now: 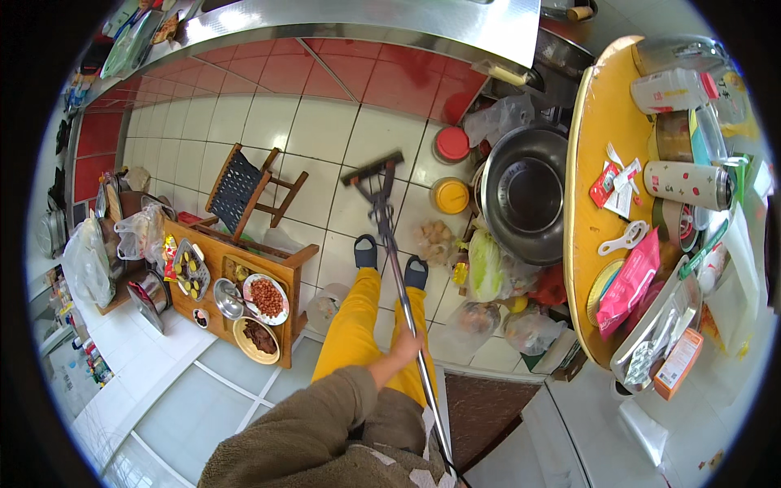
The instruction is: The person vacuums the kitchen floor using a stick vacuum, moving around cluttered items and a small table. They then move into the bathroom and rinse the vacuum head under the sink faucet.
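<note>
My left hand [406, 344] is wrapped around the metal pole [410, 305] of a floor mop, in front of my yellow trousers. The pole runs from the bottom of the view up between my slippered feet. Its dark, flat mop head [373, 168] lies tilted on the cream floor tiles [317, 128], ahead of my slippers [366, 252]. My right hand is out of view. Right of the mop head stand a jar with a red lid [451, 144] and a tub with a yellow lid [450, 195].
A wooden stool [244, 195] lies on its side at left, beside a low wooden table [213, 311] with food dishes. At right are a large metal basin [528, 195], a cabbage [485, 265], several plastic bags and a yellow tabletop [589, 244]. Red-fronted cabinets [390, 76] border the floor ahead.
</note>
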{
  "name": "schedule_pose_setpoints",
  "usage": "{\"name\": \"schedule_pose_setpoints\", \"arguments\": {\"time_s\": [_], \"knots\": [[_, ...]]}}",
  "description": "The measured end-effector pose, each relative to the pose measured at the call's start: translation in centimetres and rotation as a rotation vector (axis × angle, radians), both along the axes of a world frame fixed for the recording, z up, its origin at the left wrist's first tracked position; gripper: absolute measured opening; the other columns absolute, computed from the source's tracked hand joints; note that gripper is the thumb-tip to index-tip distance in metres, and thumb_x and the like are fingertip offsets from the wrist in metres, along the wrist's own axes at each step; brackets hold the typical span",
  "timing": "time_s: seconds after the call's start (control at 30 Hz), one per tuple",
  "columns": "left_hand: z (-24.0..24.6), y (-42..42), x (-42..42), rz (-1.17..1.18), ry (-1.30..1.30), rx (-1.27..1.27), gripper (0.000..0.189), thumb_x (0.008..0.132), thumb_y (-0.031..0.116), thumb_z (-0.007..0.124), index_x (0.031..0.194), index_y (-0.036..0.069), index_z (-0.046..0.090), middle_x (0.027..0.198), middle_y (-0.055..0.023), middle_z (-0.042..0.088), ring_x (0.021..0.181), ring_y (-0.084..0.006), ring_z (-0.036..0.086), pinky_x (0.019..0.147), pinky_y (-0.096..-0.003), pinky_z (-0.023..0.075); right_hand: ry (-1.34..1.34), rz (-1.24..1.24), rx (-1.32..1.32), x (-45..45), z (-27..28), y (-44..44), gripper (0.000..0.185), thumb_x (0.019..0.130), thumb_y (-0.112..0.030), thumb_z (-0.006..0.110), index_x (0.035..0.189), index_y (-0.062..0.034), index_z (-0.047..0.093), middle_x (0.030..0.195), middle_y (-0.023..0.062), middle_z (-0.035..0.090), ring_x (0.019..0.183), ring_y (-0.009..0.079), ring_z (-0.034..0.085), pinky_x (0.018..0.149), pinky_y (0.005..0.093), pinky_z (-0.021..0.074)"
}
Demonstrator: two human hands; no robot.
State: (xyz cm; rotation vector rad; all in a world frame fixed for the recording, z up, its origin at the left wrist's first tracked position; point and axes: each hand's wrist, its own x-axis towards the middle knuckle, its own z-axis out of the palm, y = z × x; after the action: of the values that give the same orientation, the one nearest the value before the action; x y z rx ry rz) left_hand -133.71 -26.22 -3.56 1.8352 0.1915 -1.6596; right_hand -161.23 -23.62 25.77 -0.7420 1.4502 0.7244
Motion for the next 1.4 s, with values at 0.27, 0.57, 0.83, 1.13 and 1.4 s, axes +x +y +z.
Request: {"name": "schedule_pose_setpoints", "arguments": {"time_s": [0.27,0.57,0.83,1.13,1.4], "knots": [[-10.1,-6.7,6.9,-0.370,-0.309,0.013,0.039,0.090,0.020,0.054,0.110,-0.007,0.034,0.083,-0.0275,0.062,0.074,-0.0389,0.065,0.066,-0.0438,0.0536,-0.148,-0.246,-0.037,7.3,0.3,-4.4,0.034,0.097,-0.025,0.050,0.117,0.0014,0.057,0.102,0.0161,0.064,0.097,0.0219,0.058,0.086,0.0331,0.0452],[1.6,4.1,-7.4,-0.588,0.143,0.272,0.053,0.089,0.026,0.057,0.112,-0.015,0.033,0.098,-0.0294,0.060,0.075,-0.0373,0.067,0.058,-0.0414,0.0554,0.116,0.148,0.155,-9.9,6.7,3.0,0.040,0.097,-0.026,0.050,0.125,0.0010,0.052,0.118,0.0187,0.058,0.112,0.0262,0.052,0.095,0.0344,0.0398],[-1.4,2.3,-1.4,-0.236,-0.234,0.131,0.050,0.086,0.025,0.061,0.118,-0.007,0.039,0.099,-0.0267,0.060,0.090,-0.0353,0.064,0.077,-0.0438,0.0514,-0.108,-0.005,0.215,-14.5,-3.0,2.1,0.045,0.097,-0.028,0.050,0.132,0.0007,0.047,0.132,0.0210,0.052,0.125,0.0300,0.046,0.104,0.0355,0.0349],[-4.2,-1.3,6.7,-0.226,-0.109,0.238,0.037,0.086,0.022,0.055,0.109,-0.002,0.038,0.078,-0.0232,0.063,0.060,-0.0340,0.066,0.050,-0.0455,0.0523,-0.141,0.335,-0.160,2.1,-2.6,-4.9,0.036,0.098,-0.036,0.050,0.094,-0.0011,0.055,0.071,0.0046,0.056,0.070,0.0144,0.052,0.065,0.0318,0.0448],[1.1,7.3,-14.7,-0.300,0.411,0.175,0.060,0.085,0.026,0.062,0.112,-0.016,0.028,0.088,-0.0309,0.060,0.062,-0.0408,0.066,0.050,-0.0516,0.0551,0.193,0.640,-0.013,-5.0,14.9,-4.3,0.037,0.095,-0.024,0.050,0.119,0.0029,0.056,0.103,0.0230,0.065,0.100,0.0265,0.061,0.086,0.0358,0.0464]]}}
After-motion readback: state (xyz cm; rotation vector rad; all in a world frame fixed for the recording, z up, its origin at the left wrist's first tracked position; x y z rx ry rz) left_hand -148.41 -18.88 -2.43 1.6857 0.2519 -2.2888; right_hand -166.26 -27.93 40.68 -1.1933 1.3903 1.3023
